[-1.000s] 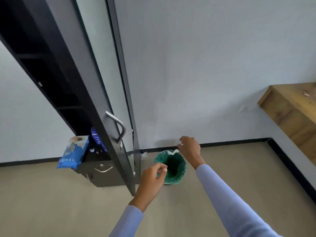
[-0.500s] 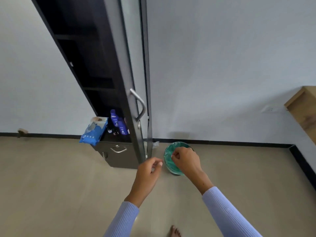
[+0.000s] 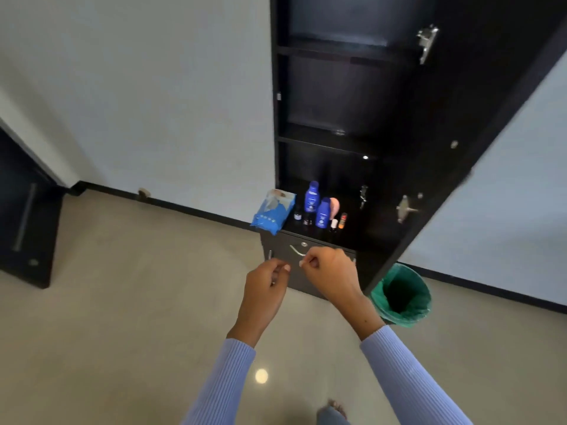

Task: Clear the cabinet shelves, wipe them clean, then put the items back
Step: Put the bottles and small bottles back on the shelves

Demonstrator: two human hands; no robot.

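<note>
Head view: left hand (image 3: 267, 282) and right hand (image 3: 329, 271) are loosely curled, nothing seen held. Bottles (image 3: 317, 207) and blue wipes pack (image 3: 273, 212) sit upright on the cabinet's (image 3: 383, 167) low ledge, straight ahead and above; right hand judged nearer the bottles.

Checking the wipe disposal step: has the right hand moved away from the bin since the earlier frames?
Yes. The right hand has drawn back from the green-lined bin and is now in front of the cabinet drawer.
</note>
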